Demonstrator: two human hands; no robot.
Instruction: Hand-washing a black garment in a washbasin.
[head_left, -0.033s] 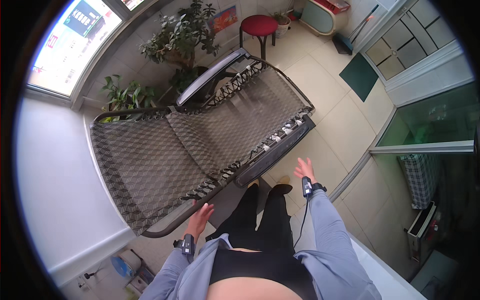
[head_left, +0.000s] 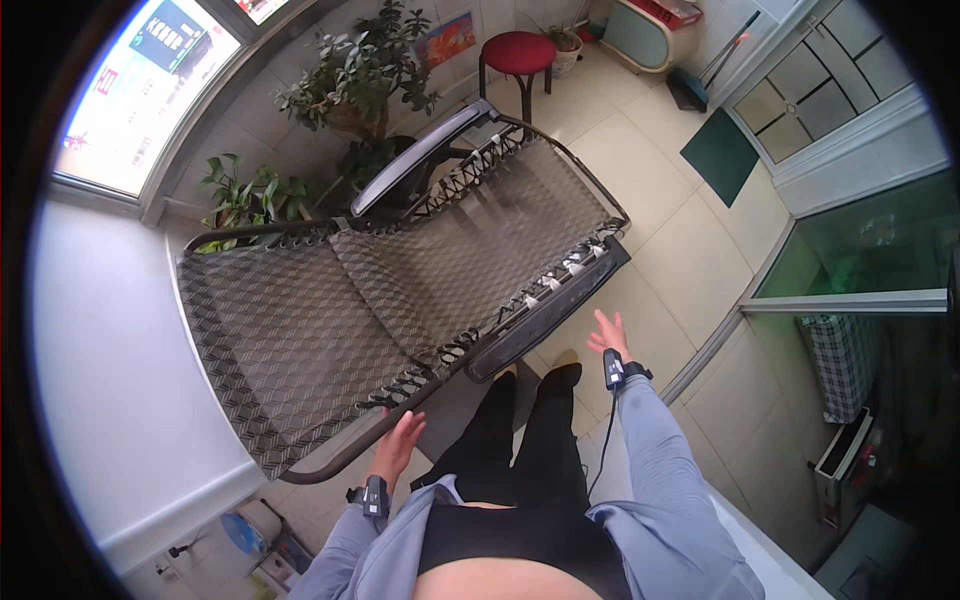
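A reclining lounge chair (head_left: 400, 280) with grey woven mesh and a dark metal frame lies stretched out in front of me. My left hand (head_left: 400, 440) reaches to the near frame rail at the chair's lower left, fingers extended, holding nothing. My right hand (head_left: 608, 335) hovers over the tiled floor with its fingers spread, just right of the chair's dark armrest (head_left: 545, 310) and apart from it. My legs in black trousers stand between the two hands, next to the chair's edge.
Potted plants (head_left: 350, 90) stand behind the chair by the window (head_left: 140, 90). A red stool (head_left: 517, 52) is at the back, with a green mat (head_left: 720, 155) beside a glass door (head_left: 860, 260). A white ledge (head_left: 110, 380) runs along the left.
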